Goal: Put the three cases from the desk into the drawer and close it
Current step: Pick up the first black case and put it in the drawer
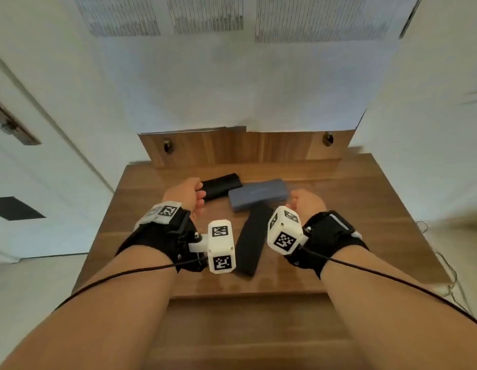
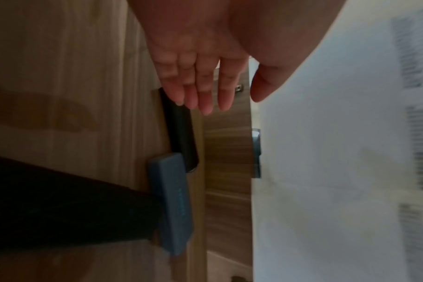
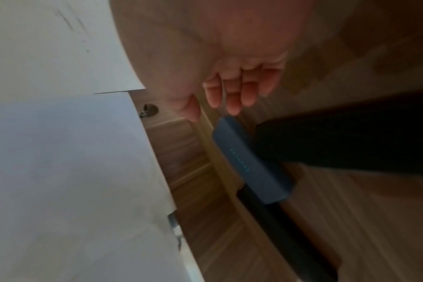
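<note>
On the wooden tabletop three cases are seen: a glossy black case at the back left, a grey-blue case in the middle, and a matte black case nearest the person, lying front to back. The near end of the matte black case is partly covered by the left wrist camera block, its right side by the right wrist camera block. Its far end touches the grey-blue case's near long side. The glossy case's right end sits just behind the grey-blue case's left end; contact cannot be told.

The drawer is not identified with certainty; a wood panel is seen below the tabletop's front edge, with no opening visible.

Left hand: its grip is loose, fingers nearly straight in the left wrist view, nothing held. Fingertips lie at the left end of the glossy black case; whether they touch it cannot be told, as both views are blurred there.

Right hand: fingers gently bent, grip empty. It sits just beside the right end of the grey-blue case, apparently apart from it.

A row of small pale letters is seen on the grey-blue case's lid in all views, too blurred to read. Printed sheets are fixed high on the wall, text illegible. Square black-and-white markers are carried on the wrist blocks and on the left wrist strap. Behind the tabletop a wooden back panel carries two dark metal fittings, its top covered by white paper.
</note>
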